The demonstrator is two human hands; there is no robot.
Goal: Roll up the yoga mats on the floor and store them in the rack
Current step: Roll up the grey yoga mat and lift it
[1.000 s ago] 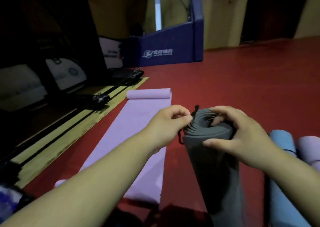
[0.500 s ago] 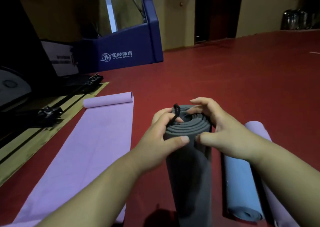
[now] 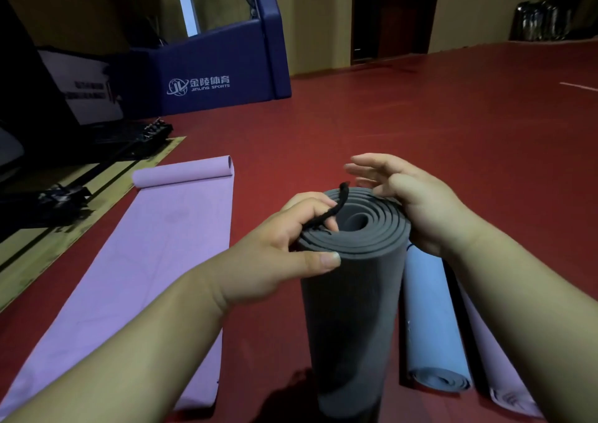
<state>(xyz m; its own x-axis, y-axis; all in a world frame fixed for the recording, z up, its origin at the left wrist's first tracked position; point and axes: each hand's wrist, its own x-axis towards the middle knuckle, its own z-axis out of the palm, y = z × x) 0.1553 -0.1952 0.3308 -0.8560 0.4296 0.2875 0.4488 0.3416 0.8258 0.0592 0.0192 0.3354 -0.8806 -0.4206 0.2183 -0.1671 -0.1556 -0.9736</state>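
- Red gym floor [image 3: 437, 125]; grey mat [image 3: 352, 309] rolled tight, stood on end.
- Left hand [image 3: 275, 248] grips top rim, pinching black strap [image 3: 338, 204]; right hand [image 3: 417, 202] spread, palm on rim.
- Probably light, springy foam; clasp round outer wrap.
- Blue roll [image 3: 433, 319] just right of grey mat; lilac mat [image 3: 155, 244] flat to left.

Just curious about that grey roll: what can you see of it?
The grey mat is a tight foam-like roll, held nearly upright, spiral end up. A black cord sticks out at its rim. The left hand grips the top, thumb across its side; the right hand rests against the rim, fingers straight. A blue mat lies beside it.
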